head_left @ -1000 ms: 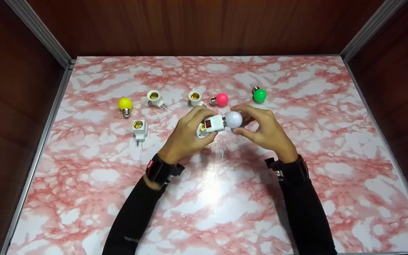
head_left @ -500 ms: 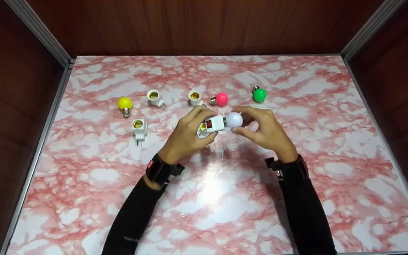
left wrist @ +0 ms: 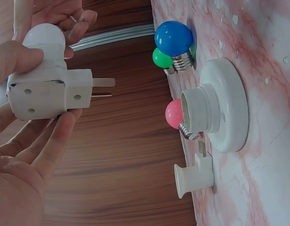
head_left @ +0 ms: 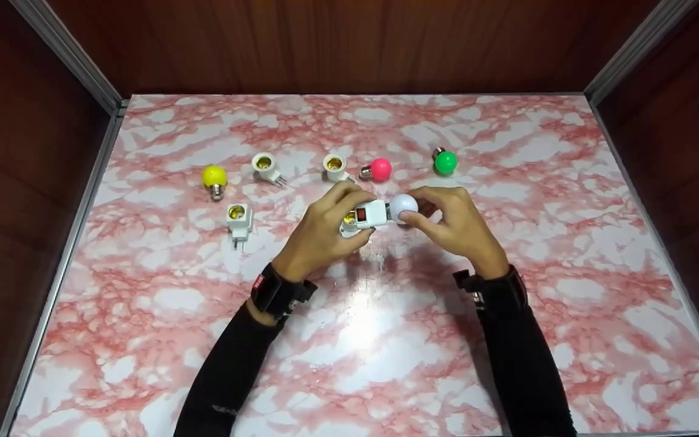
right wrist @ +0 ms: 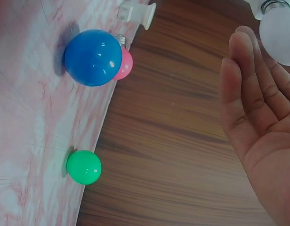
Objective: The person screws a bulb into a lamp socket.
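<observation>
My left hand (head_left: 328, 221) grips a white plug-in lamp socket (head_left: 371, 213) with a red switch, held above the table. Its flat metal pins stick out in the left wrist view, where the socket body (left wrist: 39, 96) lies between thumb and fingers. A white light bulb (head_left: 403, 206) sits with its metal cap at the socket's mouth. Thumb on the globe, my right hand (head_left: 455, 221) holds the bulb from the right. In the right wrist view several of that hand's fingers (right wrist: 253, 75) extend beside the bulb (right wrist: 279, 35).
Below the hands stand a round-based white lampholder (left wrist: 227, 106) and a blue bulb (left wrist: 173, 38), hidden in the head view. Pink (head_left: 380, 169), green (head_left: 445, 162) and yellow (head_left: 214, 177) bulbs lie around. Other sockets (head_left: 239, 221) stand left and behind (head_left: 264, 165), (head_left: 334, 165).
My right thumb has shifted from the bulb's near edge onto its globe, and the fingers have moved slightly. Socket and bulb have drifted a little to the right.
</observation>
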Motion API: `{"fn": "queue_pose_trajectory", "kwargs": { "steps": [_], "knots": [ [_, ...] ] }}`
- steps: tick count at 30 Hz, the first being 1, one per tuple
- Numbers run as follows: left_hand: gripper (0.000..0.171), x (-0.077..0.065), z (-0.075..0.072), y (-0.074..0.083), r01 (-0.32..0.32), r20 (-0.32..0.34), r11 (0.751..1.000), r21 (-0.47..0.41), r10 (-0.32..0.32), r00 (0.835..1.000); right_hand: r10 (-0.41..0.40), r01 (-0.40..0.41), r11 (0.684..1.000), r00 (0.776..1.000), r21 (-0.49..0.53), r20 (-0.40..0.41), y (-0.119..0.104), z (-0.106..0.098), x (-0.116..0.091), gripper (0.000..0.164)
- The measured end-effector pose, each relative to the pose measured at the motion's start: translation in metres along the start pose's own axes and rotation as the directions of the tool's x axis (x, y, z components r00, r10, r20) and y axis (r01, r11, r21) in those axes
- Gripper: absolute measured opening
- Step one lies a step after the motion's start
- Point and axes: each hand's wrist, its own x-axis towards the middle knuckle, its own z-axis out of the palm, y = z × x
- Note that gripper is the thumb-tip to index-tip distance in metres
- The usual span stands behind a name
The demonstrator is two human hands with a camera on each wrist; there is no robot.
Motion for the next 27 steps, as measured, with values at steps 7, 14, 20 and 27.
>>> {"fn": "queue_pose_trajectory", "kwargs": {
  "steps": [7, 14, 20, 27],
  "knots": [
    [0.042, -0.0001, 0.0003, 0.0, 0.009, -0.006, 0.999, -0.045, -0.01, 1.0, -0.035, 0.039, 0.998, 0.997, 0.057, -0.067, 0.0014, 0.0018, -0.0014, 0.025],
    [0.042, 0.0012, -0.0006, 0.0009, 0.02, -0.012, 0.999, -0.039, -0.02, 1.0, -0.055, 0.082, 0.969, 0.991, 0.232, -0.124, -0.0033, 0.0037, -0.0003, 0.041],
    [0.044, 0.0006, -0.0011, 0.0013, 0.049, -0.007, 0.997, -0.056, -0.049, 0.999, -0.09, 0.123, 0.951, 0.988, 0.285, -0.126, -0.0048, 0.003, 0.0001, 0.035],
    [0.042, 0.0004, -0.0014, 0.0016, 0.053, -0.023, 0.995, -0.079, -0.055, 0.998, -0.113, 0.126, 0.944, 0.992, 0.306, -0.06, -0.0036, -0.0023, -0.0013, 0.052]
  ]
}}
